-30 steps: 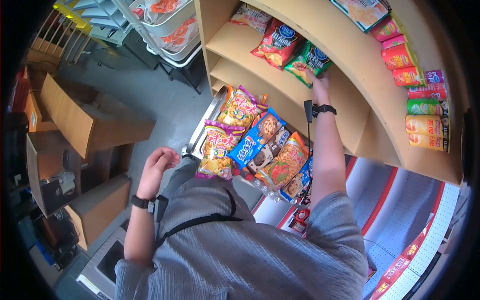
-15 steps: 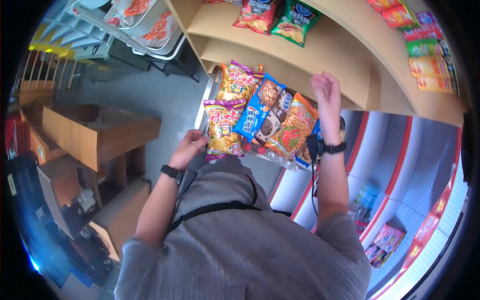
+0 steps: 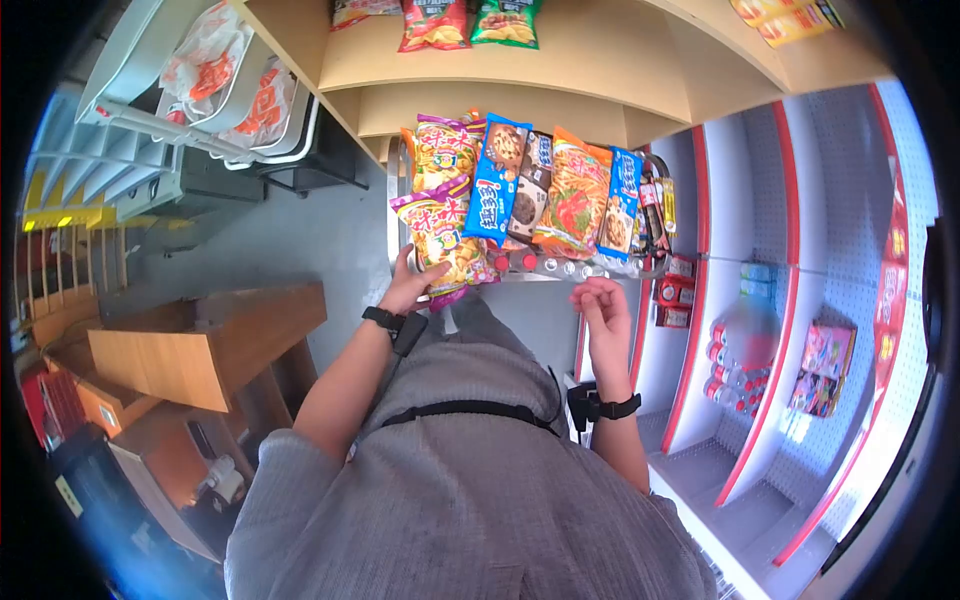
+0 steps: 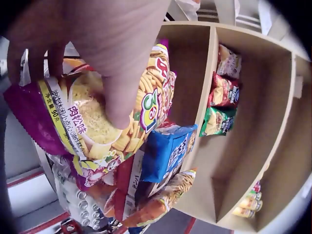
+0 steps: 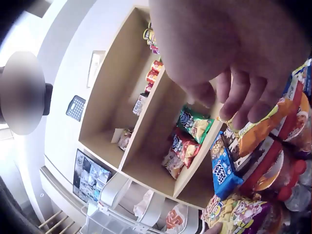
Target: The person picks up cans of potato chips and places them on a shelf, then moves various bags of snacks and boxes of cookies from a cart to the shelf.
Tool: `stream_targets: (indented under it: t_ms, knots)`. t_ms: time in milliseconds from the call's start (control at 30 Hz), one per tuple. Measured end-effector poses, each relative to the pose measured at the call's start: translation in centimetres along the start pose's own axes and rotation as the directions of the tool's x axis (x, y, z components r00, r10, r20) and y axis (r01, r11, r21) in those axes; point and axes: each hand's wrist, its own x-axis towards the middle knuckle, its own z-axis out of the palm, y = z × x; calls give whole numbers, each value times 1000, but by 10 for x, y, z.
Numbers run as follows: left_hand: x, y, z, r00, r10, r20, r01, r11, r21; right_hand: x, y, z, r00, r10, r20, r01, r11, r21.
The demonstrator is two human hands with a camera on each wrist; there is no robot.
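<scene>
The left hand grips the lower edge of a purple-and-yellow snack bag; in the left wrist view its thumb lies across the front of that bag. A similar bag lies just above it. Beside them on the cart are a blue cookie pack, a brown pack, an orange noodle bag and another blue pack. The right hand hovers below the cart's near edge with its fingers loosely bent, holding nothing.
On the wooden shelf behind the cart stand a green bag and a red bag. Bottles line the cart's near side. White-and-red shelving is at the right, a wooden cabinet at the left.
The right hand has let go of the green bag on the shelf and come down beside the cart. The left hand has moved to the purple-and-yellow bag and grips it. The view has turned.
</scene>
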Motion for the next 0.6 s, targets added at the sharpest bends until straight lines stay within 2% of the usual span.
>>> stream_targets:
  t_ms: [67, 200, 300, 367, 600]
  knots:
    - [6, -5, -7, 1000, -11, 25, 11, 1000, 18, -15, 1, 5, 996, -59, 69, 62, 997, -40]
    - [9, -7, -9, 998, 3, 61, -6, 999, 48, -42, 4, 11, 995, -88, 56, 92, 993, -79]
    - [15, -9, -13, 998, -37, 60, 32, 997, 77, -59, 10, 11, 998, -58, 16, 59, 996, -68]
    - [23, -18, -17, 994, 51, 96, -52, 999, 7, -68, 16, 10, 1000, -26, -10, 25, 997, -75]
    - [33, -24, -27, 995, 53, 84, -57, 998, 39, -89, 26, 11, 999, -20, -31, 18, 997, -70]
